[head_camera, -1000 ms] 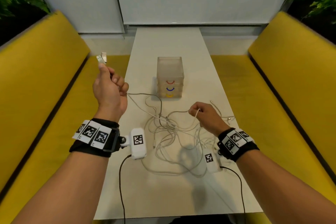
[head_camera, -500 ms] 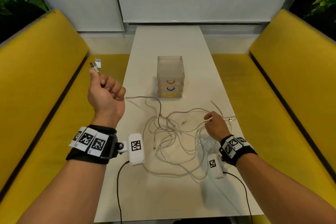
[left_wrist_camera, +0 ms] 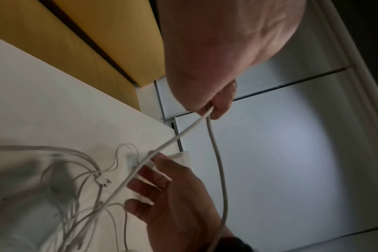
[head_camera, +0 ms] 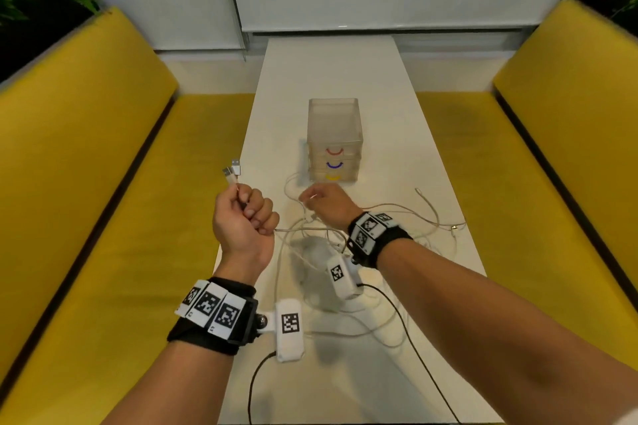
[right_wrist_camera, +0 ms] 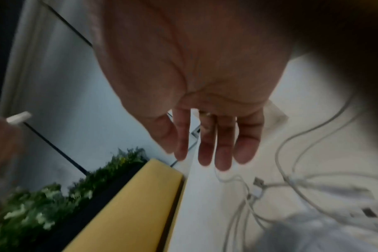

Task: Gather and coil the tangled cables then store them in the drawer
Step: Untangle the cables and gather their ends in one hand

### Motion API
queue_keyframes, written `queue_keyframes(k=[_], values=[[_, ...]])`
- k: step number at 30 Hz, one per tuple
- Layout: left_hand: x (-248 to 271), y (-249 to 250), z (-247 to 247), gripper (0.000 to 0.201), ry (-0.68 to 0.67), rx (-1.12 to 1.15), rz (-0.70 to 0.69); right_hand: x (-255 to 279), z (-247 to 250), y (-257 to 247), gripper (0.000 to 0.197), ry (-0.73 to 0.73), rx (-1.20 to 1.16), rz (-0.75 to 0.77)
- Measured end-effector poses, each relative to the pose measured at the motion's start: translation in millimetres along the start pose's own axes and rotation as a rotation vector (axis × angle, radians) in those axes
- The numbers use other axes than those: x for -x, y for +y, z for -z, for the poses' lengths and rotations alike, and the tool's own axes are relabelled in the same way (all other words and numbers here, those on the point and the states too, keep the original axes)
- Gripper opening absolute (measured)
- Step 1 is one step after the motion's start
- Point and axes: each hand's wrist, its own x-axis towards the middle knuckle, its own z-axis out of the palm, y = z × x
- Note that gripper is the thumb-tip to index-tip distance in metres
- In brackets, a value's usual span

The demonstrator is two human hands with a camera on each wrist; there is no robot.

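Left hand (head_camera: 244,224) fisted around two white cables (left_wrist_camera: 216,153), plugs up, right hand (right_wrist_camera: 205,102) with fingers straight over tangled white cables (head_camera: 345,245) on white surface (head_camera: 345,72)

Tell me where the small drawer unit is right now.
In the head view, the drawer unit stands mid-table, just beyond the right hand and the tangled cables.

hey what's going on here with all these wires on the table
A person is sorting a tangle of white cables on a table. The left hand grips two cable ends, their plugs sticking up above the fist. The right hand, fingers straight, reaches into the strands near a small drawer unit. All three drawers look closed, and nothing is coiled yet.
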Motion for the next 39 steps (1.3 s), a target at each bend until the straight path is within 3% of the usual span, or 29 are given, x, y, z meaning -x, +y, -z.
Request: queue_keyframes(k=[7, 11, 16, 18, 22, 25, 27, 32, 39], values=[[-9.9, 1.9, 3.4, 0.036, 0.053, -0.032, -0.038, -11.7, -65.0, 13.4, 0.023, -0.423, 0.491, -0.059], [-13.5, 2.9, -0.4, 0.033, 0.025, -0.029, -0.04, -9.8, -79.3, 27.6, 0.035, -0.454, 0.528, -0.077], [-17.3, -0.3, -1.3, 0.033, 0.017, -0.035, -0.034, -6.0, -92.7, 34.1, 0.026, -0.371, 0.648, -0.035], [-17.9, -1.0, 0.0, 0.033, 0.019, -0.043, -0.036, -4.4, -89.6, 31.1, 0.022, -0.313, 0.587, -0.059], [-19.6, -2.0, 2.7, 0.033, 0.043, -0.054, -0.055, 2.0, -64.5, 22.6, 0.009, -0.21, 0.348, 0.04], [-20.5, -3.3, 0.0, 0.031, 0.069, -0.06, -0.055, 13.2, -38.7, 7.4, 0.027, -0.094, -0.084, -0.045], [-19.9, -4.8, -3.6, 0.03, 0.078, -0.067, -0.044, 23.7, -18.5, -6.3, 0.036, -0.081, -0.235, -0.082], [-15.8, -6.7, -18.4, 0.027, 0.126, -0.115, 0.017, 51.3, 29.1, -41.1, 0.024, -0.06, -0.419, -0.047], [-5.4, -8.2, -35.7, 0.026, 0.202, -0.134, 0.09, 81.7, 57.9, -74.8, 0.028, 0.005, -0.625, 0.055]])
